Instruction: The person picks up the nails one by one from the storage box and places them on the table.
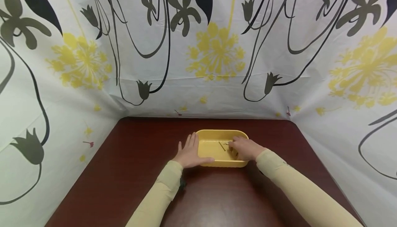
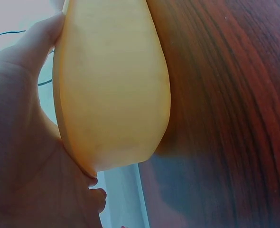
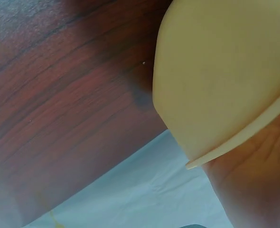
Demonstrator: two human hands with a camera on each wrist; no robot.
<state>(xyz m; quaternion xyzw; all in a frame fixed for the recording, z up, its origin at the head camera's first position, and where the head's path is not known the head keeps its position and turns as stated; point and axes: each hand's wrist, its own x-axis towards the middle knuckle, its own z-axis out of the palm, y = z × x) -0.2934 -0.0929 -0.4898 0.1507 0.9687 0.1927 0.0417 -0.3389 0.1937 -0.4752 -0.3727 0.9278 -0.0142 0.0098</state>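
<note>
A shallow yellow plastic tray (image 1: 214, 163) with rounded corners rests on the dark table. My left hand (image 1: 190, 154) lies against its left end, fingers straight and thumb along the front rim; the left wrist view shows this palm (image 2: 21, 123) against the rim. Over the right end, my right hand (image 1: 246, 148) reaches inside, its fingers bent down by some small metallic pieces (image 1: 226, 143). Left of these lies a thin stick-like piece (image 1: 222, 146) on the tray floor. The tray wall hides the right fingertips in the right wrist view, so I cannot tell whether they pinch anything.
The dark red-brown wooden table (image 1: 149, 144) extends around the tray. A white cloth (image 1: 198, 96) with flower and vine prints hangs behind it and along both sides. A small dark object (image 1: 182, 183) shows beside the left wrist.
</note>
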